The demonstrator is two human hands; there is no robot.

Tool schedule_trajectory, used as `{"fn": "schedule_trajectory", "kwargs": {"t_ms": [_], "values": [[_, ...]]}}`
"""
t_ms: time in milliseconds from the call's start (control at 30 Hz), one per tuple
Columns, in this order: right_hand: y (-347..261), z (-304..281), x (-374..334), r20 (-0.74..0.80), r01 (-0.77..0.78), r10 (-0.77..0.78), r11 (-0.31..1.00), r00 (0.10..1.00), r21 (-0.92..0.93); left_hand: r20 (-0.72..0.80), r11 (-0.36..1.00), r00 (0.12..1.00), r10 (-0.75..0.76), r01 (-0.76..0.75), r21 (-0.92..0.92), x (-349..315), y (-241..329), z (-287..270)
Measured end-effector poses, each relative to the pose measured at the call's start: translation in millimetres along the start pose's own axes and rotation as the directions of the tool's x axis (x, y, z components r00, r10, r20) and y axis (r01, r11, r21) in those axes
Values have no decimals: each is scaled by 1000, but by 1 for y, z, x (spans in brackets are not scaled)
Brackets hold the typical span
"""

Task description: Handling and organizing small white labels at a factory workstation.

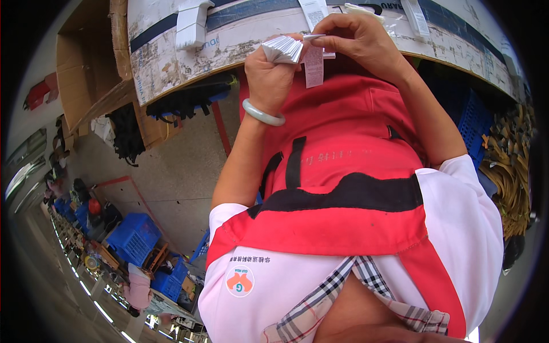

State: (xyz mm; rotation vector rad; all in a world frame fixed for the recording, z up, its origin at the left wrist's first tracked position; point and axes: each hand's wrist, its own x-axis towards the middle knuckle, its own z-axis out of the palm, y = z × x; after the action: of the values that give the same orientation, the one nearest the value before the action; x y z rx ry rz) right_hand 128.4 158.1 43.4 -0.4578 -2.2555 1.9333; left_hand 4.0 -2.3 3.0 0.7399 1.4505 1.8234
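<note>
My left hand [269, 80], with a pale bangle [263, 112] round its wrist, is closed on a fanned stack of white labels [283, 50]. Thumb and finger of my right hand [360, 46] pinch the end of a thin white label [313, 37] beside that stack. Below the pinch hangs a printed label strip [314, 68] in front of my red apron [354, 126]; whether it joins the pinched piece, I cannot tell. Both hands are at the near edge of the worn, cardboard-covered table [166, 71].
On the table lie a bundle of white labels [192, 26], a printed strip [313, 11] and another label stack [416, 20]. An open cardboard box [86, 68] stands at the left. Blue crates [134, 234] are farther off; brown strips [509, 171] hang at the right.
</note>
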Motion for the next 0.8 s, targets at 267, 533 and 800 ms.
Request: {"fn": "schedule_trajectory", "kwargs": {"t_ms": [267,533,800], "values": [[-12,-6,-2,108,-37,39,999,993,-16,111,952,960,-256,270,-144,0,9,-6],[10,18,4,15,-43,42,995,999,94,366,790,850,-378,503,-351,0,1,0],[36,-19,51,-254,110,-346,758,903,-643,326,801,854,-406,504,-324,2,-3,-1]]}}
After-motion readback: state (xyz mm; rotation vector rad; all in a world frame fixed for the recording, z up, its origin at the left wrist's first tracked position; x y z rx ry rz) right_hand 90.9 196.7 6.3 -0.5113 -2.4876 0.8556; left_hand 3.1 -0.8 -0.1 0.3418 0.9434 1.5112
